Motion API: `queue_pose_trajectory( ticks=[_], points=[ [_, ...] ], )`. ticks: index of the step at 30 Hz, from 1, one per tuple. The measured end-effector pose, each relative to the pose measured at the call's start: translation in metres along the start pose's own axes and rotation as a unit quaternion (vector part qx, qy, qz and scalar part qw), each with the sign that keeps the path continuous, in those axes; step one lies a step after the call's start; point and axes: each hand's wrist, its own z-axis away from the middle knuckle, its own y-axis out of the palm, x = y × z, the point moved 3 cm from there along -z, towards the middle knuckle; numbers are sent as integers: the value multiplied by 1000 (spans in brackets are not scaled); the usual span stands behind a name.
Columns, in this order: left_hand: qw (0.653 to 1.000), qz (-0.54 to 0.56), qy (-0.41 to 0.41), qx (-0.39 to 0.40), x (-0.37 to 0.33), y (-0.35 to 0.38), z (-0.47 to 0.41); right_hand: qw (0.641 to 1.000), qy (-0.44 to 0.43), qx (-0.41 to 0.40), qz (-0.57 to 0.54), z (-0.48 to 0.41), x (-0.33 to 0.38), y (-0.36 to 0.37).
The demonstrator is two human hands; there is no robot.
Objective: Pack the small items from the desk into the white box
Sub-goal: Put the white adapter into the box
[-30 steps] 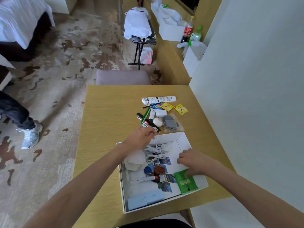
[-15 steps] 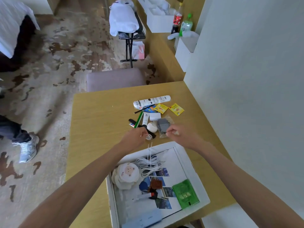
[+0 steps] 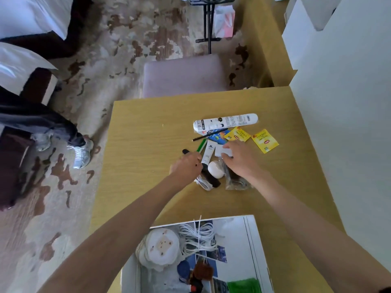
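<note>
- Reaching out of the white box [image 3: 251, 229], both hands have moved up to the loose items on the table [image 3: 137, 123].
- Left hand [image 3: 186, 167]: fingers curled round a black marker [image 3: 211, 179].
- Right hand [image 3: 239, 159]: fingers spread flat on a small white packet [image 3: 221, 150].
- The green packet [image 3: 243, 286] now lies in the box, so the next pick is probably starting.

Single head view, looking steeply down at desk [image 3: 148, 123], close
</note>
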Motion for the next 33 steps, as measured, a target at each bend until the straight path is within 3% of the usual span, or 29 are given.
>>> queue_pose_trajectory(
  ticks=[7,11,14,16,20,23,26,29,30,31,33],
  points=[
    [992,-115,50,30,-27,15,-31,986,-9,104,130,-38,3,17],
    [990,-108,77,57,-34,28,-35,991,-2,64,121,-37,-8,9],
    [975,-165,132,73,-41,41,-32,999,11,-23,32,-22,-17,-10],
    [957,-224,169,68,-47,45,-30,991,57,-65,-104,-6,-22,-25],
    [957,-224,170,73,-53,41,-29,919,126,-66,-368,34,-17,-51],
    [975,-152,149,63,-50,32,-25,890,110,-46,-439,67,-6,-69],
    [986,-81,141,46,-46,20,-17,887,86,-28,-453,95,7,-80],
    [994,61,89,7,-42,-2,2,879,75,-18,-470,119,20,-85],
    [985,165,50,13,-39,-11,11,884,69,-11,-462,127,25,-86],
    [954,298,11,35,-36,-18,21,894,61,0,-445,135,30,-86],
    [840,534,-36,90,-28,-31,47,910,45,35,-411,153,41,-84]
  ],
)
